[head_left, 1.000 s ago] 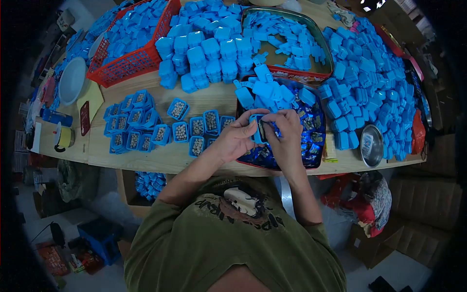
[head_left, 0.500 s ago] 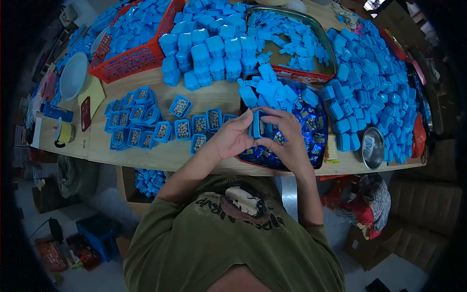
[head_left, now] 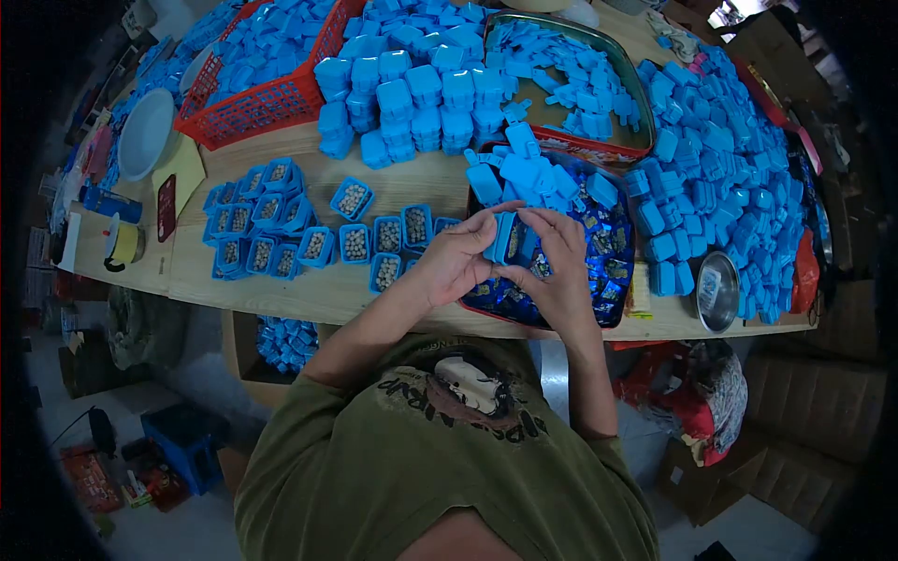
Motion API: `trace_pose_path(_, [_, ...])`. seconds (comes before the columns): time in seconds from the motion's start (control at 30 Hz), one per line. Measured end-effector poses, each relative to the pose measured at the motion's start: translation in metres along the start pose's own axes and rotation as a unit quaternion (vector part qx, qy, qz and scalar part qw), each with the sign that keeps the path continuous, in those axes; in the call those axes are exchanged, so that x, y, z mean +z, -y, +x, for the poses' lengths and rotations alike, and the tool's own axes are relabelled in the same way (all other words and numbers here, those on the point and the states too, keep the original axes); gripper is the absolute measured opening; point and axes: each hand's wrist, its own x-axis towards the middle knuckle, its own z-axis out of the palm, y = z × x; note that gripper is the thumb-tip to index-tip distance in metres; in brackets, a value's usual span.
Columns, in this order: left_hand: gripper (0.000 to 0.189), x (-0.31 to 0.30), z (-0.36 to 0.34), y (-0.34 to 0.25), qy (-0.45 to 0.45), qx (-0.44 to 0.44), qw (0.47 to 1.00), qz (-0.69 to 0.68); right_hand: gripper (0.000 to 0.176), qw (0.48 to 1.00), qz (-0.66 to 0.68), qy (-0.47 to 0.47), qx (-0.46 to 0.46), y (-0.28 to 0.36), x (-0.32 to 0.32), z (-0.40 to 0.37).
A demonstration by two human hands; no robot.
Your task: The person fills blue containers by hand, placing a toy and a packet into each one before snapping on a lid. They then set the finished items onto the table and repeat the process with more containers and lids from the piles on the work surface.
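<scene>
Both of my hands hold a small blue plastic box (head_left: 503,237) above a tray at the table's front. My left hand (head_left: 455,263) grips its left side, and my right hand (head_left: 561,273) has fingers and thumb on its right side. Part of the box is hidden by the fingers. Beneath lies the tray with shiny dark-blue wrapped packets (head_left: 611,265), and loose blue plastic pieces (head_left: 535,178) are heaped at its back. To the left stand several open blue boxes filled with small beige balls (head_left: 354,242).
Closed blue boxes (head_left: 426,86) are stacked behind. A red basket (head_left: 248,112) and a tin tray (head_left: 557,140) hold more blue pieces. Blue boxes (head_left: 711,168) pile up on the right beside a metal bowl (head_left: 717,292). A yellow cup (head_left: 124,245) and a phone (head_left: 166,208) are left.
The box has turned slightly in my hands, and my right fingers have moved closer around it. The view has shifted a little; the things on the table stay in place.
</scene>
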Motion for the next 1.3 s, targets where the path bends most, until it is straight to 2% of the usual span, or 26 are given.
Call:
trace_pose_path(0.3, [0.043, 0.001, 0.0, -0.001, 0.018, -0.015, 1.0, 0.005, 0.068, 1.0, 0.011, 0.005, -0.019, -0.002, -0.001, -0.001])
trace_pose_path(0.37, [0.042, 0.001, 0.001, -0.001, 0.028, -0.019, 0.999, 0.001, 0.063, 0.998, 0.054, -0.009, -0.028, -0.004, 0.0, -0.004])
trace_pose_path(0.43, [0.042, 0.0, 0.002, 0.001, 0.037, -0.018, 0.999, 0.005, 0.063, 0.999, 0.043, -0.009, -0.029, 0.0, -0.001, -0.003])
trace_pose_path(0.6, [0.041, 0.003, -0.001, 0.0, 0.015, -0.022, 0.999, 0.043, 0.063, 0.999, 0.043, -0.007, -0.016, -0.002, -0.003, -0.002])
trace_pose_path(0.67, [0.041, 0.003, -0.006, 0.002, 0.017, -0.025, 0.998, 0.051, 0.064, 0.996, 0.082, 0.004, -0.033, -0.006, -0.005, -0.003])
trace_pose_path(0.73, [0.042, 0.003, -0.006, 0.005, 0.002, -0.031, 0.999, 0.023, 0.064, 0.998, 0.042, 0.018, -0.041, 0.0, -0.008, -0.001])
trace_pose_path(0.8, [0.046, -0.002, -0.003, 0.006, 0.043, -0.025, 0.999, -0.003, 0.063, 0.998, -0.003, 0.029, -0.052, 0.001, -0.006, -0.002])
trace_pose_path(0.87, [0.049, -0.005, -0.001, 0.008, 0.044, -0.013, 0.999, 0.024, 0.064, 0.998, -0.018, 0.029, -0.048, 0.0, -0.003, -0.003])
trace_pose_path(0.93, [0.048, -0.008, 0.0, 0.007, -0.004, -0.032, 0.998, 0.057, 0.063, 0.997, -0.033, 0.053, -0.047, -0.003, -0.004, -0.001])
trace_pose_path(0.97, [0.048, -0.007, 0.002, 0.008, -0.001, -0.034, 0.998, 0.058, 0.063, 0.997, -0.035, 0.05, -0.045, -0.008, -0.005, 0.0])
trace_pose_path(1.03, [0.045, -0.004, 0.005, 0.009, -0.03, -0.031, 0.999, -0.002, 0.056, 0.994, 0.103, 0.011, -0.019, -0.03, -0.009, 0.007])
trace_pose_path(1.07, [0.043, -0.007, 0.007, 0.005, 0.012, -0.03, 0.999, -0.001, 0.044, 0.998, 0.037, -0.053, -0.012, -0.047, -0.014, 0.014])
trace_pose_path(1.13, [0.043, -0.007, 0.006, 0.002, 0.01, -0.021, 1.0, 0.001, 0.036, 0.99, -0.044, -0.127, 0.046, -0.083, -0.026, 0.029])
trace_pose_path(1.17, [0.044, -0.007, 0.006, 0.001, 0.007, -0.013, 1.0, 0.004, 0.031, 0.985, -0.103, -0.118, 0.075, -0.097, -0.029, 0.032])
trace_pose_path(1.2, [0.044, -0.01, 0.005, 0.001, 0.008, -0.012, 1.0, 0.005, 0.031, 0.985, -0.103, -0.12, 0.073, -0.11, -0.029, 0.034])
trace_pose_path(1.27, [0.049, -0.02, 0.006, 0.004, 0.025, -0.002, 0.999, -0.023, 0.031, 0.985, -0.154, -0.006, 0.079, -0.13, -0.027, 0.037])
trace_pose_path(1.3, [0.049, -0.019, 0.006, 0.003, 0.025, -0.001, 0.999, -0.024, 0.031, 0.985, -0.154, -0.006, 0.077, -0.13, -0.024, 0.041])
